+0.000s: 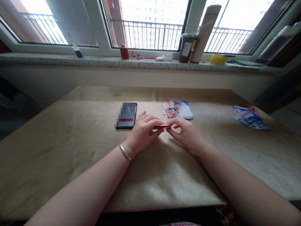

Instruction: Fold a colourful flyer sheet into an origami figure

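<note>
Between my two hands is a thin piece of red folded paper (161, 126), seen almost edge-on. My left hand (144, 128), with a silver bangle at the wrist, pinches its left part between thumb and fingers. At its right end, the thumb and fingertips of my right hand (184, 131) are closed on it. The fingers cover much of the paper. A dark phone (126, 116) lies flat just left of my left hand. Beyond my right hand is a small stack of colourful printed flyers (180, 109).
Farther right on the tan-covered table (70, 141) lies a pile of blue and red printed pieces (250, 117). Along the stone windowsill (98, 61) stand a red spool (124, 52), a dark lidded container (187, 48), a cardboard tube (207, 31) and a yellow roll (218, 59).
</note>
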Action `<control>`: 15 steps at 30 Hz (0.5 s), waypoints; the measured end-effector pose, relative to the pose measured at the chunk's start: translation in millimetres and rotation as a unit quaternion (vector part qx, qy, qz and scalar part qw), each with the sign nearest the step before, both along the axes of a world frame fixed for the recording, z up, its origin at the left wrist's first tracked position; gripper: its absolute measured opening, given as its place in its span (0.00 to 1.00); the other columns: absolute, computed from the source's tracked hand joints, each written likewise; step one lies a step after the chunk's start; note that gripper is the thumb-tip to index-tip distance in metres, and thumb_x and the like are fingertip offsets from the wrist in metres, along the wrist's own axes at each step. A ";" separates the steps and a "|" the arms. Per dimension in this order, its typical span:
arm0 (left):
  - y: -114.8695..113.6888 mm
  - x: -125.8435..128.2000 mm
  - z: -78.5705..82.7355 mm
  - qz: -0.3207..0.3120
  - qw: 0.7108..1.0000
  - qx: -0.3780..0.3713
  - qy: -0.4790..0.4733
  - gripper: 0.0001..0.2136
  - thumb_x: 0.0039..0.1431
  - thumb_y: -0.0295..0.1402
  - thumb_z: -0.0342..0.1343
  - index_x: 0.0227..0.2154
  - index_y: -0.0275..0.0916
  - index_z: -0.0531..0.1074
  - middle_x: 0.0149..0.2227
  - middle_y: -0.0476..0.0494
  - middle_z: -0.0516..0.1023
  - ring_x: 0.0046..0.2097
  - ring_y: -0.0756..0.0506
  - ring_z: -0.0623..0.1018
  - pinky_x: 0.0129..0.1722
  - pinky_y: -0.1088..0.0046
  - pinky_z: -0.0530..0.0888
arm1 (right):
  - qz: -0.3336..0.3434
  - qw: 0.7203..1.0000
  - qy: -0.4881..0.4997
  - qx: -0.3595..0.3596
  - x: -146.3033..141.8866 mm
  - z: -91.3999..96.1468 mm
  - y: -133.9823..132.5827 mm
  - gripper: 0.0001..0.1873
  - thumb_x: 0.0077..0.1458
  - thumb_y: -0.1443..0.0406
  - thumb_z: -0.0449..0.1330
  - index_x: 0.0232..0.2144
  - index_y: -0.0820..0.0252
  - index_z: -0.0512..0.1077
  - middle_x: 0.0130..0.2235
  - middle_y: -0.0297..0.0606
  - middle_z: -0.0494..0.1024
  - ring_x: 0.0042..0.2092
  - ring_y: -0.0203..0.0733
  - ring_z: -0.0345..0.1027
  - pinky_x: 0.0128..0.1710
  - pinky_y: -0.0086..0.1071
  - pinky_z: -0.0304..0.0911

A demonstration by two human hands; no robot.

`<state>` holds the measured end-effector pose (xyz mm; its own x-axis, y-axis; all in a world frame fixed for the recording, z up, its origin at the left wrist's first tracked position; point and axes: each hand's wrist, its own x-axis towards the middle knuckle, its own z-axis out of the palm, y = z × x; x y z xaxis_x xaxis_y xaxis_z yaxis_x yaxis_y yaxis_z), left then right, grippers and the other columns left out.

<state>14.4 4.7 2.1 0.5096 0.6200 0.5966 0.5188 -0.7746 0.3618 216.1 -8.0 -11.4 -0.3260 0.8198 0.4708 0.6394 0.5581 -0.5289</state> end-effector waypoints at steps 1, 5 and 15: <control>0.2 -0.1 -0.2 0.001 1.000 0.003 -0.001 0.05 0.60 0.35 0.54 0.36 0.42 0.74 0.40 0.48 0.78 0.44 0.48 0.75 0.60 0.60 0.55 | -0.001 1.000 0.003 0.005 0.2 0.1 0.0 0.03 0.54 0.65 0.58 0.34 0.56 0.71 0.34 0.34 0.76 0.36 0.39 0.68 0.34 0.32 0.65; 1.2 -1.3 -2.6 0.014 1.000 0.014 -0.003 0.05 0.59 0.35 0.56 0.37 0.43 0.74 0.42 0.48 0.77 0.45 0.47 0.75 0.61 0.59 0.54 | -0.006 0.999 0.013 0.039 0.7 1.0 -0.3 0.03 0.55 0.66 0.58 0.32 0.55 0.71 0.35 0.34 0.77 0.37 0.39 0.70 0.35 0.32 0.66; -1.6 0.0 -1.6 -0.021 0.993 0.101 -0.060 0.03 0.59 0.34 0.57 0.35 0.43 0.73 0.38 0.49 0.78 0.41 0.49 0.76 0.58 0.60 0.60 | -0.025 0.995 -0.001 0.093 2.0 2.0 -0.6 0.04 0.53 0.68 0.59 0.33 0.55 0.72 0.36 0.36 0.78 0.39 0.41 0.71 0.38 0.35 0.67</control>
